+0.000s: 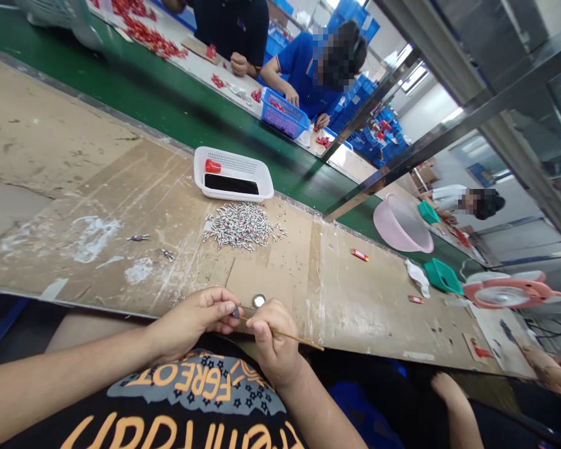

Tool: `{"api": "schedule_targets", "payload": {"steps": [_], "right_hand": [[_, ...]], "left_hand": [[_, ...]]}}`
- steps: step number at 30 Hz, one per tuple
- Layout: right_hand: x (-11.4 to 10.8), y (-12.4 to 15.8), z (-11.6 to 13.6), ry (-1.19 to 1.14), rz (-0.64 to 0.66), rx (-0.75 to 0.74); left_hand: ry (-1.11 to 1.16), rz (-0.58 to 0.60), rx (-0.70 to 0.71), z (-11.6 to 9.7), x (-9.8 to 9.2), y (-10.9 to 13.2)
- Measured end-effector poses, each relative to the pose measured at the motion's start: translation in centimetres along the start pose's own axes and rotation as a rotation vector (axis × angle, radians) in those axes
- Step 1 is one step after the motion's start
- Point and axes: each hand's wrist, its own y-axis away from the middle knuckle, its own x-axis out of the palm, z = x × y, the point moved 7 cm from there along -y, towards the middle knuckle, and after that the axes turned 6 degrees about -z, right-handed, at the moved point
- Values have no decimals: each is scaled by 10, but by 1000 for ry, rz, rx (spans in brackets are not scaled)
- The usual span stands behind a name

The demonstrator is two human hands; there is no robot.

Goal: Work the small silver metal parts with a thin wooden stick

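In my left hand [206, 313], thumb and fingertips pinch a small dark grey piece [236, 312] whose exact kind is too small to tell. My right hand [275, 340] is closed round a thin brown stick [302, 340], perhaps a fine brush. Its front end reaches the grey piece; its back end points to the right. Just beyond my fingers, a small round cap with white inside [258, 300] lies on a cardboard sheet [243, 280]. Farther back is a heap of small silvery pieces with reddish spots [243, 226]. Two small dark pieces [167, 254] lie apart on the left.
A white basket [266, 181] behind the heap holds a red object [212, 166] and a flat black object [231, 184]. Beyond runs a green belt [168, 103], with people working across it. To the right are a pink basin [397, 227], green tray [444, 277] and pink fan [500, 293].
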Motion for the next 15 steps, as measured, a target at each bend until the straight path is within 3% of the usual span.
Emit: {"api": "schedule_targets", "payload": {"steps": [4, 8, 11, 15], "right_hand": [[-17, -3, -6, -59, -90, -27], [-49, -24, -44, 60, -225, 47], [-59, -55, -78, 334, -146, 60], [-51, -95, -118, 649, 49, 31]], "left_hand": [[19, -67, 10, -5, -8, 0], [4, -105, 34, -14, -14, 0], [11, -117, 35, -19, -17, -1], [27, -127, 22, -22, -20, -3]]}}
